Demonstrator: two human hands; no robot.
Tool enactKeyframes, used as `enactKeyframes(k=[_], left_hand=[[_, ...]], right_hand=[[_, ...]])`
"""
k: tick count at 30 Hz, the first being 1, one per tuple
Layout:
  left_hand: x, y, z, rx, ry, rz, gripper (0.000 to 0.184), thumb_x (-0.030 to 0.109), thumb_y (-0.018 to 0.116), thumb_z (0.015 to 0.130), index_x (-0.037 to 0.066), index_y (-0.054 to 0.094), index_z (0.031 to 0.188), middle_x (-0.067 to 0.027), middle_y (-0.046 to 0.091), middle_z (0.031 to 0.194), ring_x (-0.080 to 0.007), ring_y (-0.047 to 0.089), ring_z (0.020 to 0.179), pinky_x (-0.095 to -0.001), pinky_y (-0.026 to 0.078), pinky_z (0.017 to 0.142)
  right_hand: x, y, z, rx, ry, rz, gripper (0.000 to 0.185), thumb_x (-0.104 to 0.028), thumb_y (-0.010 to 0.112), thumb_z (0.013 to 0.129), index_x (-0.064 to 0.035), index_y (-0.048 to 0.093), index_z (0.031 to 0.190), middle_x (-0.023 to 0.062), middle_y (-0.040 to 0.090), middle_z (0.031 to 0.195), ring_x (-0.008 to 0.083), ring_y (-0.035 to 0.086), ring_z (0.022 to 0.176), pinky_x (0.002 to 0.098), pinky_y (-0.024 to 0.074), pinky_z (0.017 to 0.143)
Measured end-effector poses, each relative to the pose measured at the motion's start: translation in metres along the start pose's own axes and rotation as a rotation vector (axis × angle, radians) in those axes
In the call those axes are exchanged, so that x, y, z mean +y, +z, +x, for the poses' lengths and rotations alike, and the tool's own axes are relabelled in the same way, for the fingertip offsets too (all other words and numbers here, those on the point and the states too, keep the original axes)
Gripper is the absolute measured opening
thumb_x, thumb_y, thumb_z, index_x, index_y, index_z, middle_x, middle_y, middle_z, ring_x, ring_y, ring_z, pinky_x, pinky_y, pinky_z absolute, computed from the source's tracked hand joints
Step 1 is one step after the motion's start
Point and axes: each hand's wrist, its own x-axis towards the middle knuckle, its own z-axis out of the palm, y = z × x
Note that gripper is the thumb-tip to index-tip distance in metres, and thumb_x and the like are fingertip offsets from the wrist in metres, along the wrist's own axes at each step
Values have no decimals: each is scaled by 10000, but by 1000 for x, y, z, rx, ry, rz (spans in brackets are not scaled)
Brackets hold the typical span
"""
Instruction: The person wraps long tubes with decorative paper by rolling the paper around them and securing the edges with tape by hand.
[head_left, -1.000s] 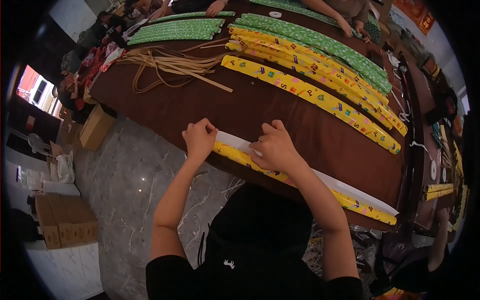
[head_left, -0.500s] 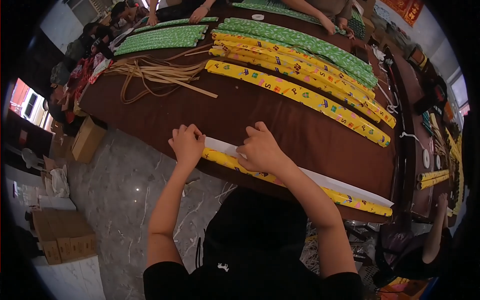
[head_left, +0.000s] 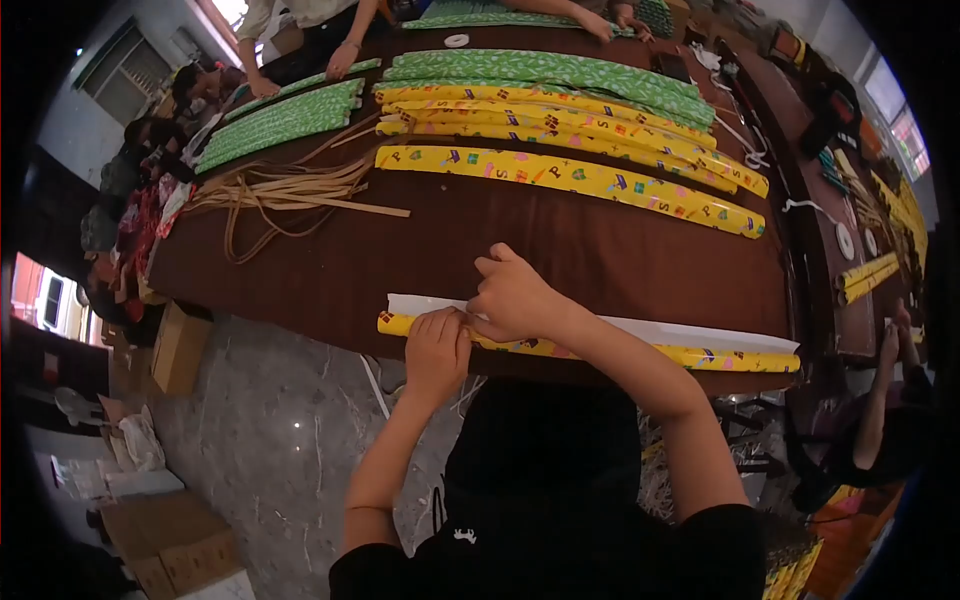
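A roll of yellow patterned wrapping paper [head_left: 720,359] lies along the table's near edge, its white inner side [head_left: 640,328] showing as a loose strip along the far side. Over the roll near its left end, my left hand [head_left: 437,350] is closed, fingers together and curved down onto the paper. Right beside it, my right hand [head_left: 515,297] is closed with bent fingers at the white edge. Whatever its fingertips pinch is hidden.
Beyond lie more yellow rolls [head_left: 570,180], green rolls [head_left: 540,75] and a bundle of flat tan strips [head_left: 290,195]. Co-workers' hands [head_left: 345,58] rest near green rolls at the far side. A cardboard box [head_left: 182,347] stands left of the table.
My left hand has moved right, from the white strip's left end onto the roll next to my right hand. My right hand stays at the white edge. The camera view has shifted.
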Motion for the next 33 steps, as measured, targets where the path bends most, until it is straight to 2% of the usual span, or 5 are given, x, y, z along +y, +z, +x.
enactKeyframes(k=[6,9,14,20,33], left_hand=[[-7,9,-3,42,33,17,193,68,556,870,1,603,1044,-146,615,1062,-322,569,966,-432,407,907],[-8,10,-2,67,57,45,197,93,573,865,9,610,1039,-129,621,1057,-295,581,964,-421,413,904],[-11,12,-5,82,71,69,217,124,599,852,10,624,1034,-113,628,1056,-265,593,967,-399,415,909],[-14,14,-7,53,64,86,254,155,598,853,7,629,1057,-119,620,1108,-259,581,991,-411,391,941],[-11,14,-6,-1,47,158,305,183,571,871,8,625,1115,-113,600,1143,-277,546,1001,-436,381,960]], right_hand=[[2,-25,-2,34,13,-12,347,-363,691,779,-67,662,957,33,576,612,219,561,745,360,361,867],[0,-54,-14,-42,112,-10,389,-364,724,776,-72,595,999,33,584,637,223,567,743,370,362,858],[-10,-86,-55,65,263,4,344,-325,765,764,-94,580,941,26,586,651,224,558,749,394,358,838],[-26,-102,-105,135,649,5,291,-256,789,772,-108,590,926,-11,550,681,188,545,743,379,340,855],[-33,-56,-131,204,787,-304,370,-352,795,719,-112,563,877,32,593,627,244,550,757,431,359,866]])
